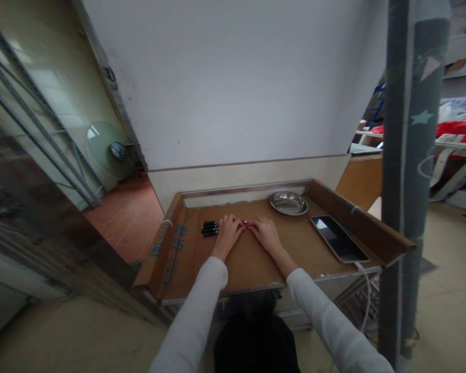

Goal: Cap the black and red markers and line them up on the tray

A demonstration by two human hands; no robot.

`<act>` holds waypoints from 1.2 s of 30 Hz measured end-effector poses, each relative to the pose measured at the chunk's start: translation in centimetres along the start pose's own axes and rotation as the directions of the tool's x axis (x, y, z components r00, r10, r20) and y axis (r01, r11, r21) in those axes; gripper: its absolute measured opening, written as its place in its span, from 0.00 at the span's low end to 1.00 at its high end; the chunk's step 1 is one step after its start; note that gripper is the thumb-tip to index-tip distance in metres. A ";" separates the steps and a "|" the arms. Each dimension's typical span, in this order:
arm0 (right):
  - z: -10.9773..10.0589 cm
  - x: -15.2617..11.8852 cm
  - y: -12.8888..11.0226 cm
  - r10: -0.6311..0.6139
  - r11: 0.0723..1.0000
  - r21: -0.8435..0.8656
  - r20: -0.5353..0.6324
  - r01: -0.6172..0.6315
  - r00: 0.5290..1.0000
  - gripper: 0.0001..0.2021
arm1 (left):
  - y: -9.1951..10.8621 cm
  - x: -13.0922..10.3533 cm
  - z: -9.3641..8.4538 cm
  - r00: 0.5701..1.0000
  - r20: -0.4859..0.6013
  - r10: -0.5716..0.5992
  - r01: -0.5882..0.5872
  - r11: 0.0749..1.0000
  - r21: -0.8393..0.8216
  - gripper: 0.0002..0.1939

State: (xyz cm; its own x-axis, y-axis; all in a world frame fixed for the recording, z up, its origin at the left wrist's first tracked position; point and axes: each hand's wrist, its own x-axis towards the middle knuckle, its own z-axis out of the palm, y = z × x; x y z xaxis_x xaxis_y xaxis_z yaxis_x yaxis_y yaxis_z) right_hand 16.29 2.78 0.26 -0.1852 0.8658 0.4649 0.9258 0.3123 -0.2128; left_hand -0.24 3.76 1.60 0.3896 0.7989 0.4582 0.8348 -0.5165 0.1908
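Note:
Several slim pens (208, 228) lie side by side on the cardboard-covered table, their black ends pointing left. My left hand (230, 233) rests over their middles with its fingers closed around them, hiding much of their length. Red parts (245, 223) show between my two hands, apparently the pens' other ends. The fingertips of my right hand (266, 234) are bent together against this red part. Too little shows to tell how many pens each hand touches.
A round steel dish (289, 203) stands at the back right. Nearer lies a phone (338, 239) with a white cable (368, 295) hanging off the front. Folded cardboard sides (363, 220) edge the table (252, 267). A padded post (411, 181) rises at the right.

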 end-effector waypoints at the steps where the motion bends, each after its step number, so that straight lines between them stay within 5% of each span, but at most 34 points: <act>1: -0.1 0.0 0.0 0.021 1.000 -0.014 -0.009 -0.021 1.000 0.08 | -0.1 0.0 0.1 1.000 -0.001 -0.012 0.012 1.000 0.005 0.07; 11: -0.7 0.1 -0.3 0.096 0.994 0.060 -0.054 -0.093 0.994 0.06 | 0.1 -0.1 -1.0 0.990 -0.069 -0.122 0.119 0.992 -0.046 0.06; 18: -1.5 -1.1 0.0 0.138 0.977 0.178 -0.103 -0.118 0.985 0.09 | -2.5 -4.0 -2.9 0.949 -0.228 -0.219 0.147 0.944 -0.295 0.09; 23: -1.8 -1.4 -0.3 0.152 0.969 0.211 -0.117 -0.125 0.981 0.09 | -4.8 -7.5 -3.9 0.944 -0.201 -0.261 0.249 0.965 -0.083 0.12; 28: -1.6 -1.6 -0.3 0.152 0.950 0.293 -0.136 -0.107 0.979 0.11 | -5.3 -8.5 -4.6 0.954 -0.138 -0.266 0.274 0.961 0.037 0.11; 36: -0.8 -1.8 -0.2 0.174 0.815 0.577 -0.150 -0.057 0.973 0.13 | -3.2 -8.1 -4.1 0.987 -0.003 -0.158 0.155 0.973 -0.170 0.07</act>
State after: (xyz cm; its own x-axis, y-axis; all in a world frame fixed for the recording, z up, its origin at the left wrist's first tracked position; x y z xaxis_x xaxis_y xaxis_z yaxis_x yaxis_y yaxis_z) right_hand 16.70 0.85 0.18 0.0306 0.8381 0.5446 0.5745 0.4311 -0.6958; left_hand -7.67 -2.30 0.90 0.2515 0.8694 0.4252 0.8064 -0.4312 0.4047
